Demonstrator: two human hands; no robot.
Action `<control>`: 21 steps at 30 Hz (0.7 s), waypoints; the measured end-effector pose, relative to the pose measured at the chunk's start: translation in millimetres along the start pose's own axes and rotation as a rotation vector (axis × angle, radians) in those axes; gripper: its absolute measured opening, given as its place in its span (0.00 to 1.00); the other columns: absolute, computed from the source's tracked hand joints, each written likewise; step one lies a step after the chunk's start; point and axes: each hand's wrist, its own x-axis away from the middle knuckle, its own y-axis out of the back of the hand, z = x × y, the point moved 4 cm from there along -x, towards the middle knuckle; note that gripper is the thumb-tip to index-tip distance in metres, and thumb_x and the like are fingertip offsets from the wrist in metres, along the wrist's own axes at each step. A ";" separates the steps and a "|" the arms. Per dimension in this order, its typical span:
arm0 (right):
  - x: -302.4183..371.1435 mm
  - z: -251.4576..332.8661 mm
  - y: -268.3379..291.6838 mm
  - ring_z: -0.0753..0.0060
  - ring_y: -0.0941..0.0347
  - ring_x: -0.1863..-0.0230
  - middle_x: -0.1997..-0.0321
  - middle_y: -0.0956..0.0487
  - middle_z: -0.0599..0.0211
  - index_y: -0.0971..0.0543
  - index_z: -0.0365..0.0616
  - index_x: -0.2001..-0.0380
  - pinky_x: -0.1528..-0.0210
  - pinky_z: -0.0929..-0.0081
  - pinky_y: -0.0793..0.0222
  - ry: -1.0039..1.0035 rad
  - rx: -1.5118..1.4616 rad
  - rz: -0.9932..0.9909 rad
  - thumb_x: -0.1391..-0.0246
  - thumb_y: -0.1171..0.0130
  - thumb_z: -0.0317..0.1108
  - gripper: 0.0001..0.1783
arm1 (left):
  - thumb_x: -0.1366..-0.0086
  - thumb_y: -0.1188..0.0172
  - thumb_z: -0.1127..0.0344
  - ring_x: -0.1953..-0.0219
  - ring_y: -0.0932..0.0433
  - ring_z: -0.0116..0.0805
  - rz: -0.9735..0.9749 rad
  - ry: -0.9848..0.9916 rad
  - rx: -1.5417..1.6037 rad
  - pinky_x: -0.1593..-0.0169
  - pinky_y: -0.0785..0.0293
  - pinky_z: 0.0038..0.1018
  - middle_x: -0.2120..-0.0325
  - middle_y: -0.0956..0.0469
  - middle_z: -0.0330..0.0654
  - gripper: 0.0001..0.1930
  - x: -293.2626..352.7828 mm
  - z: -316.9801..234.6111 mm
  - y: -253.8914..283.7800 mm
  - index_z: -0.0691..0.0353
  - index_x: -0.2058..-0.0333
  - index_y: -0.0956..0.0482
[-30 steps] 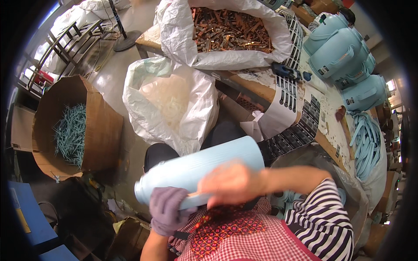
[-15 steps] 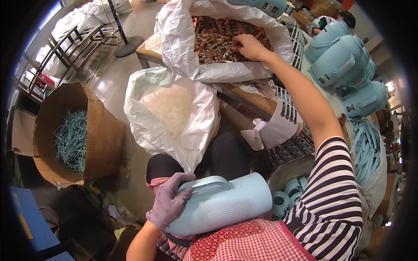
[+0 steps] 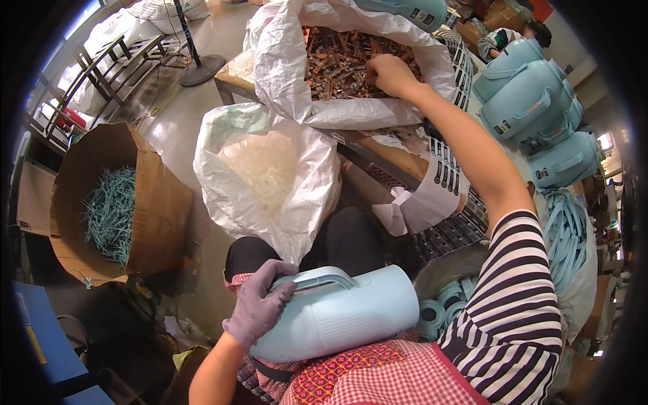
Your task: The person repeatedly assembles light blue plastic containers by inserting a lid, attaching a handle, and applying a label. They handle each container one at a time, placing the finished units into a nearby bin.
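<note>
A light blue plastic jug body (image 3: 358,310) with a handle (image 3: 320,277) lies on its side across my lap. Around its left end, near the handle, my gloved left hand (image 3: 260,304) is closed, holding it. My bare right hand (image 3: 391,75) reaches out to a white woven sack (image 3: 283,74) on a low table. Its fingers are bent together at the small copper-brown and grey metal pieces (image 3: 331,57) inside. Whatever may be pinched between those fingertips is hidden.
Before my knees stands a white sack (image 3: 314,169) of pale translucent parts. A cardboard drum (image 3: 162,209) with thin blue strips is at left. Several blue jugs (image 3: 526,101) are stacked at right, with blue rings (image 3: 432,317) beside my lap. Another person (image 3: 503,40) sits far right.
My right hand has shifted slightly within the sack of metal pieces, its fingers curling more. The jug and my left hand have moved slightly left in the picture.
</note>
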 end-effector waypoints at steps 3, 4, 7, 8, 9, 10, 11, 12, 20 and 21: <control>17.2 -18.7 11.4 0.60 0.21 0.68 0.69 0.18 0.62 0.18 0.40 0.62 0.62 0.64 0.26 -0.183 -0.422 -0.216 0.51 0.35 0.26 0.11 | 0.40 0.45 0.73 0.67 0.28 0.24 -0.047 -0.016 0.060 0.60 0.28 0.22 0.70 0.24 0.37 0.14 -2.5 1.4 -3.5 0.69 0.55 0.25; 25.4 -22.5 6.8 0.76 0.23 0.71 0.70 0.19 0.67 0.20 0.39 0.53 0.70 0.75 0.27 -0.299 -0.698 -0.240 0.47 0.38 0.25 0.16 | 0.40 0.45 0.72 0.67 0.28 0.24 -0.032 -0.020 0.074 0.60 0.29 0.22 0.69 0.25 0.37 0.14 -2.6 -1.2 -4.1 0.68 0.55 0.25; 71.6 100.0 5.1 0.79 0.21 0.71 0.66 0.19 0.68 0.26 0.42 0.45 0.79 0.82 0.27 -0.220 -1.503 0.253 0.46 0.38 0.24 0.24 | 0.39 0.43 0.70 0.66 0.28 0.24 -0.067 -0.064 0.032 0.59 0.29 0.22 0.67 0.24 0.37 0.15 1.5 7.4 5.8 0.68 0.54 0.25; 106.6 147.8 0.6 0.79 0.21 0.71 0.68 0.19 0.67 0.25 0.39 0.47 0.79 0.82 0.26 -0.242 -1.711 0.445 0.46 0.39 0.23 0.22 | 0.37 0.43 0.68 0.64 0.27 0.25 -0.073 -0.089 0.025 0.57 0.28 0.23 0.65 0.24 0.38 0.16 -0.5 10.7 4.7 0.69 0.52 0.26; 139.9 191.8 0.6 0.78 0.21 0.71 0.70 0.18 0.64 0.24 0.38 0.50 0.76 0.83 0.26 -0.244 -1.668 0.580 0.47 0.37 0.24 0.20 | 0.35 0.43 0.66 0.60 0.22 0.31 -0.072 -0.053 -0.037 0.51 0.27 0.28 0.63 0.21 0.45 0.17 -0.5 0.5 5.0 0.67 0.50 0.25; 169.2 224.5 1.3 0.76 0.19 0.69 0.69 0.17 0.63 0.22 0.37 0.52 0.73 0.81 0.24 -0.242 -1.692 0.638 0.46 0.36 0.24 0.17 | 0.35 0.44 0.65 0.62 0.22 0.31 -0.071 -0.062 0.004 0.53 0.26 0.28 0.64 0.21 0.44 0.16 -2.3 -4.6 0.8 0.67 0.51 0.24; 189.9 250.0 -2.1 0.73 0.17 0.67 0.68 0.17 0.61 0.21 0.36 0.54 0.69 0.79 0.23 -0.231 -1.722 0.701 0.45 0.36 0.25 0.14 | 0.34 0.45 0.65 0.64 0.23 0.30 -0.080 -0.065 0.041 0.55 0.26 0.28 0.66 0.21 0.44 0.15 -2.7 -6.4 -0.9 0.67 0.52 0.24; 199.2 261.1 -2.0 0.73 0.17 0.66 0.68 0.16 0.62 0.19 0.36 0.59 0.68 0.78 0.24 -0.086 -1.601 0.587 0.45 0.36 0.25 0.10 | 0.33 0.45 0.64 0.66 0.24 0.29 -0.054 -0.051 -0.048 0.57 0.27 0.27 0.68 0.22 0.44 0.15 -4.6 -8.7 -0.8 0.67 0.52 0.23; 229.2 272.3 40.6 0.60 0.20 0.72 0.73 0.17 0.64 0.16 0.42 0.72 0.68 0.68 0.24 0.340 -0.798 0.105 0.58 0.30 0.26 0.07 | 0.28 0.52 0.69 0.52 0.27 0.26 0.070 0.064 0.229 0.46 0.29 0.25 0.56 0.23 0.40 0.16 -3.5 1.8 7.1 0.67 0.45 0.27; 233.2 272.7 41.2 0.61 0.20 0.72 0.73 0.17 0.64 0.17 0.42 0.72 0.68 0.68 0.24 0.343 -0.799 0.016 0.58 0.30 0.26 0.07 | 0.29 0.53 0.71 0.51 0.28 0.26 0.062 0.063 0.239 0.45 0.30 0.25 0.55 0.24 0.40 0.17 -4.5 3.2 10.3 0.67 0.45 0.28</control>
